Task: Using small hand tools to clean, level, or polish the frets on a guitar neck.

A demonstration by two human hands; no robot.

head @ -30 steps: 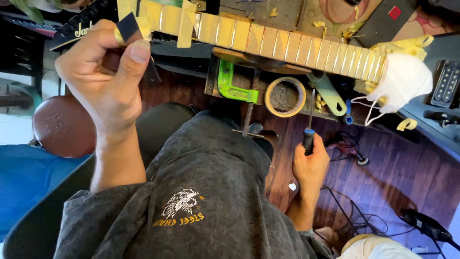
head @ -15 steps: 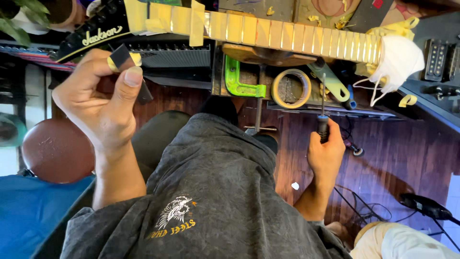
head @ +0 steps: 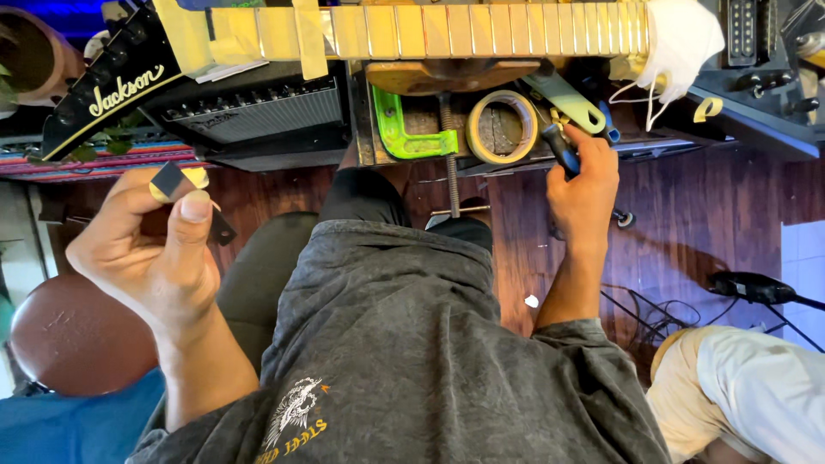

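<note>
Left hand pinches a small flat black-and-yellow piece between thumb and forefinger, tight narrow grip, with a dark end poking out toward 4 o'clock past the thumb. It may be a sanding block or a folded strip; too small to tell. Its long axis runs roughly 10 to 4 o'clock.

Right hand is closed around a dark blue tool handle, probably a screwdriver, though the tip is hidden behind clutter. The handle runs about 11 to 5 o'clock, upper end pointing at the bench edge.

From the right-hand grip, the guitar neck lies at 11–12 o'clock, near, its long axis running 9 to 3 o'clock across the top of the frame, with yellowish tape over the fretboard. From the left-hand grip the neck is at 1 o'clock, farther off, and the black headstock sits at 12 o'clock, closer. So the right hand is nearer the fretted part and the left nearer the headstock.

Under the neck: green clamp and tape roll, at 9–10 o'clock from the right hand. White cloth wraps the neck's right end. Another person's pale sleeve shows at the lower right.
</note>
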